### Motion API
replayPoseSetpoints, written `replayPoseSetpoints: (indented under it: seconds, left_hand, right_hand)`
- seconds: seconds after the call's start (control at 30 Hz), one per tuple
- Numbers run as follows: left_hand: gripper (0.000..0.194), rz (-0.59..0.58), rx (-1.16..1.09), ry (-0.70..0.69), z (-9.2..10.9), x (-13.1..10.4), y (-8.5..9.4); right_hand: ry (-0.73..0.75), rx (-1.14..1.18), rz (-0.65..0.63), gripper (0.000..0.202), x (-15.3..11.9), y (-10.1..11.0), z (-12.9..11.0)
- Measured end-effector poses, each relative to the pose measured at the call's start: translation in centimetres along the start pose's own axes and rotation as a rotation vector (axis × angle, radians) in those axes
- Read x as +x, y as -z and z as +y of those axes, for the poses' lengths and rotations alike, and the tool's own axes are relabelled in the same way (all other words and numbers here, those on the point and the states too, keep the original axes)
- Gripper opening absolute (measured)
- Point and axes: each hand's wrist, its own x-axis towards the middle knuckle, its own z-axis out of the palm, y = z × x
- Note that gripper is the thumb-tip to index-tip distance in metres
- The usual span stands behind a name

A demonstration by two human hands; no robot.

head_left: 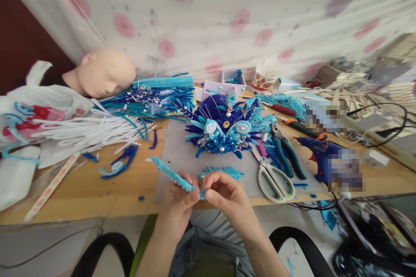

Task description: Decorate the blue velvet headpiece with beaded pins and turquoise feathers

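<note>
My left hand (pixel 180 201) is closed around a light blue pipe-cleaner strip (pixel 172 174) edged with small white beads. The strip slants up and to the left from my fingers. My right hand (pixel 225 192) pinches the strip's lower end, close beside my left thumb. Just behind my right fingers, a second turquoise fringed piece (pixel 227 172) lies on the grey mat (pixel 170 147). Farther back on the mat stands a blue headdress (pixel 224 125) with pearl-covered ovals, an amber gem and a tall jewelled tip.
Scissors (pixel 276 181), pliers (pixel 286 151) and a blue glue gun (pixel 318 158) lie to the right. White pipe cleaners (pixel 94 132) and a mannequin head (pixel 100 73) are at the left. Small boxes (pixel 216 88) and a paper cup (pixel 264 80) stand behind.
</note>
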Motion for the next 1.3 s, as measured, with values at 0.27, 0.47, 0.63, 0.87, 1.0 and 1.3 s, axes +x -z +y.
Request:
replayPoseSetpoints:
  seconds: [0.27,0.47,0.63,0.87,1.0,1.3]
  left_hand:
    - [0.018,-0.154,0.051,0.016,0.2,0.1,0.9]
    - [0.014,-0.271,0.116,-0.051,-0.1,-0.2,1.6]
    - [0.009,-0.327,0.175,-0.129,-0.2,-0.2,2.3]
    - [0.013,-0.357,0.274,-0.256,0.3,-0.2,2.4]
    - [0.017,-0.344,0.322,-0.292,0.3,-0.1,2.2]
    - [0.025,-0.276,0.455,-0.392,-0.4,0.6,3.4]
  right_hand:
    - [0.110,0.037,-0.143,0.016,-0.4,0.0,0.6]
    - [0.229,-0.086,-0.138,0.015,-0.8,-0.2,0.1]
    - [0.188,0.069,-0.107,0.020,-0.7,-0.3,0.6]
    - [0.172,0.033,-0.130,0.016,-0.6,-0.1,0.5]
    - [0.234,-0.116,-0.150,0.007,-0.6,-0.2,-0.1]
    - [0.332,-0.246,-0.093,0.010,-0.6,-0.2,-0.7]
